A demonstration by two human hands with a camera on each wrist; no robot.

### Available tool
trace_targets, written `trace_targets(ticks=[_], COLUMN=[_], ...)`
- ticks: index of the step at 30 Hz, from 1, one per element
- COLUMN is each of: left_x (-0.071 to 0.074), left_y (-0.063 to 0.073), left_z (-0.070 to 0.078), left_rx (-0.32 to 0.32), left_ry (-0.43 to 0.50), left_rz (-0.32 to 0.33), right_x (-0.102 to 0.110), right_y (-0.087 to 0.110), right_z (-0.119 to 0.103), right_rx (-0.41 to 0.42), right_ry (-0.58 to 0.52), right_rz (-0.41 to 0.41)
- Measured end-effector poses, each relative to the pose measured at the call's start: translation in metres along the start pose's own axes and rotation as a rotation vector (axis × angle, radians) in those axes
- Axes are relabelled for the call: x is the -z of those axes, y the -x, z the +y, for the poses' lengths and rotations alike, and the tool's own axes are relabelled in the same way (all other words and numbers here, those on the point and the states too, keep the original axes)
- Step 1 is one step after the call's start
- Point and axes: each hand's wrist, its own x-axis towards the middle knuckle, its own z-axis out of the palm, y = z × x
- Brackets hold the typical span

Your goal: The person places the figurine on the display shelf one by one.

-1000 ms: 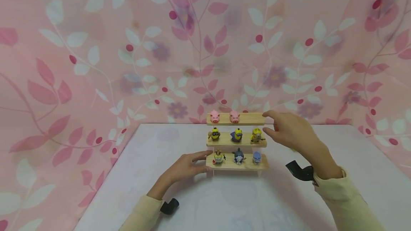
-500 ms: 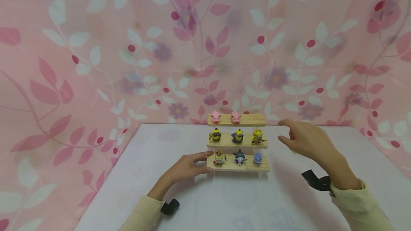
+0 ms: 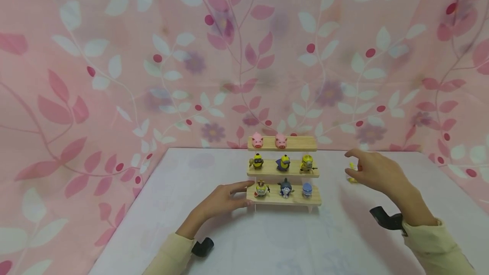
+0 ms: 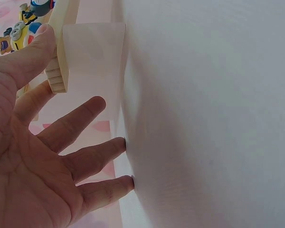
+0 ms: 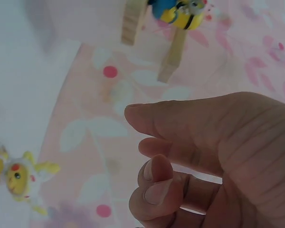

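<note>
A three-tier wooden display shelf (image 3: 302, 142) stands on the white table. My left hand (image 3: 219, 200) holds the left end of its bottom board between thumb and index finger; the other fingers are spread, two tips at the tabletop in the left wrist view. Two pink pig figurines (image 3: 281, 141) sit on the top board, its right part bare. Three yellow minion figurines (image 3: 283, 163) line the middle board; a crowned one (image 3: 261, 189), a grey-helmeted one (image 3: 285, 188) and a blue one (image 3: 307, 190) line the bottom. My right hand (image 3: 386, 175) is empty, fingers loosely bent, right of the shelf.
Small yellow-and-white figurines (image 5: 19, 180) lie on the table near my right hand, partly hidden behind it in the head view. A pink leaf-patterned cloth (image 3: 214, 75) hangs behind and to the left of the table.
My right hand has moved away from the top board's right end, rightward and slightly down, uncovering a yellow figurine behind its fingers. The left hand stays at the bottom board.
</note>
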Motion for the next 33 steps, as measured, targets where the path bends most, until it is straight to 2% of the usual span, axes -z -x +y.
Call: trace_targets(ticks=[20, 33], left_x=[0.000, 0.000], left_y=[0.000, 0.000], left_z=[0.000, 0.001], left_rx=[-0.004, 0.015], left_ry=[-0.005, 0.010], left_rz=[0.004, 0.003], right_x=[-0.021, -0.035], right_y=[-0.014, -0.024], right_z=[0.054, 0.077], right_rx=[-0.070, -0.075], right_ry=[-0.070, -0.080], right_rz=[-0.123, -0.151])
